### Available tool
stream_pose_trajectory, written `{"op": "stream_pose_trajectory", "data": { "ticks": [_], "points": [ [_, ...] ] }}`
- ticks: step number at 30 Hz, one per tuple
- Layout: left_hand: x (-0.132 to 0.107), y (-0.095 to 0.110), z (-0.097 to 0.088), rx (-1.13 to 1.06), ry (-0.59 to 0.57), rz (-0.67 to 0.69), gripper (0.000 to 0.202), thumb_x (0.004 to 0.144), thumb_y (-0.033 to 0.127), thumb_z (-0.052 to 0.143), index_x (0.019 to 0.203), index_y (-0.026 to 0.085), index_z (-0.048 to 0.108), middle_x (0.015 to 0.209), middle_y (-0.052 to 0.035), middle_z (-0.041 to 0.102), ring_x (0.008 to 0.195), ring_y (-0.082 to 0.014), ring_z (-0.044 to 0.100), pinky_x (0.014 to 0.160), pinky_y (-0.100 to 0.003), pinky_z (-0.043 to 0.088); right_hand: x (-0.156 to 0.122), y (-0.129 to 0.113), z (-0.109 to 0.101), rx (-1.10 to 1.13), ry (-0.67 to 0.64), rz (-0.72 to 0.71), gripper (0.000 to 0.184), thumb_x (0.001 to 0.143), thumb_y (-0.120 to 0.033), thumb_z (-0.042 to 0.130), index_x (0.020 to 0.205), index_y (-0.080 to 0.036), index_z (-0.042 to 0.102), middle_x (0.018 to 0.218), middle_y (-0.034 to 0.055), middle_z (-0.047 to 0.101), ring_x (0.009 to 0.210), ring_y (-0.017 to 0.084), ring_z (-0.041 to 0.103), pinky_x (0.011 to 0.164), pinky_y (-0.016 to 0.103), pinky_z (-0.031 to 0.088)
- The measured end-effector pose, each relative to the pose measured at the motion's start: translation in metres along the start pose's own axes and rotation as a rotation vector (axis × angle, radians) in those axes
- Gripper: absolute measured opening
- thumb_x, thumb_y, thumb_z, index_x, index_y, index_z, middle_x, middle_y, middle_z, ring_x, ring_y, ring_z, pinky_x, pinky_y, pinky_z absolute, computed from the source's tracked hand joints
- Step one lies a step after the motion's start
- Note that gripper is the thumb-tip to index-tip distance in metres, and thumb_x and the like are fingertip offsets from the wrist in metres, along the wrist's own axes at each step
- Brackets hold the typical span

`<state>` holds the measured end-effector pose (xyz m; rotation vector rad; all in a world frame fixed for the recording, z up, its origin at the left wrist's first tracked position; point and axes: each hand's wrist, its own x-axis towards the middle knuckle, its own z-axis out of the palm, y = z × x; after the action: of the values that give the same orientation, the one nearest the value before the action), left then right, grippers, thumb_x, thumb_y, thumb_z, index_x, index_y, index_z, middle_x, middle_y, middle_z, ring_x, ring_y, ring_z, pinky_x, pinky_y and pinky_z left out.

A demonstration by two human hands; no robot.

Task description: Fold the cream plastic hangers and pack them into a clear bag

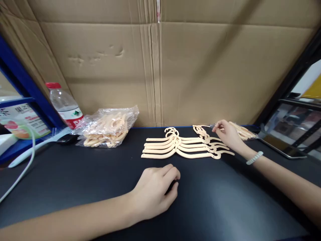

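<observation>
Folding clothes hangers (160,151), cream plastic and several in number, lie overlapped in a row on the black table, their hooks toward the back. In front of them rests my left hand (157,190), fingers loosely curled, thumb apart and nothing held. Beyond the hangers' right end, my right hand (232,135) has its fingertips pinched together at a bit of clear plastic. This seems to be the edge of a clear plastic bag (243,131) with more cream hanger parts, partly hidden behind that hand.
At the back left sits another clear bag of cream hangers (107,129). Behind it stands a red-capped bottle (65,105). A pale blue handle-like object (37,149) and a white cable (32,150) lie at left. A phone (282,147) lies at right. Cardboard (200,67) walls the back.
</observation>
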<state>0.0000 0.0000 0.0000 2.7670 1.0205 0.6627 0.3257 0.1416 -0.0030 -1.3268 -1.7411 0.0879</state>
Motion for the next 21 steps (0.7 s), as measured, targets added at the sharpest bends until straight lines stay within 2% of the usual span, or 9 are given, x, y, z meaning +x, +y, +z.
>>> {"op": "stream_pose_trajectory", "data": {
  "ticks": [4, 8, 15, 21],
  "points": [
    [-0.001, 0.0, 0.0, 0.01, -0.01, -0.005, 0.013, 0.086, 0.015, 0.044, 0.096, 0.022, 0.048, 0.086, 0.0012, 0.06, 0.065, -0.0156, 0.058, 0.057, -0.027, 0.041, 0.001, 0.001, 0.002, -0.011, -0.026, -0.022, 0.009, 0.085, -0.027, 0.044, 0.086, -0.02, 0.051, 0.079, 0.0077, 0.067, 0.067, 0.019, 0.062, 0.062, 0.032, 0.048],
    [0.0, 0.001, -0.001, 0.011, -0.026, -0.01, 0.013, 0.085, 0.015, 0.044, 0.095, 0.022, 0.049, 0.086, 0.0012, 0.06, 0.066, -0.0163, 0.058, 0.058, -0.028, 0.042, -0.001, -0.003, 0.006, -0.06, -0.073, -0.058, 0.017, 0.084, -0.029, 0.05, 0.095, -0.017, 0.056, 0.083, 0.0091, 0.067, 0.077, 0.022, 0.064, 0.066, 0.033, 0.049],
    [0.001, 0.001, -0.001, 0.012, -0.019, -0.003, 0.013, 0.085, 0.015, 0.043, 0.094, 0.022, 0.048, 0.085, 0.0015, 0.059, 0.064, -0.016, 0.058, 0.057, -0.028, 0.042, -0.001, -0.011, 0.019, -0.204, -0.189, -0.144, 0.024, 0.083, -0.034, 0.055, 0.077, -0.017, 0.071, 0.083, 0.0102, 0.071, 0.081, 0.026, 0.063, 0.079, 0.039, 0.045],
    [0.002, 0.0, 0.0, 0.022, -0.023, 0.002, 0.012, 0.085, 0.015, 0.043, 0.094, 0.022, 0.049, 0.086, 0.001, 0.059, 0.065, -0.0162, 0.059, 0.057, -0.028, 0.042, 0.003, -0.012, 0.026, -0.265, -0.176, -0.11, 0.024, 0.08, -0.033, 0.058, 0.069, -0.017, 0.073, 0.078, 0.0099, 0.07, 0.076, 0.024, 0.062, 0.074, 0.036, 0.044]
  ]
}}
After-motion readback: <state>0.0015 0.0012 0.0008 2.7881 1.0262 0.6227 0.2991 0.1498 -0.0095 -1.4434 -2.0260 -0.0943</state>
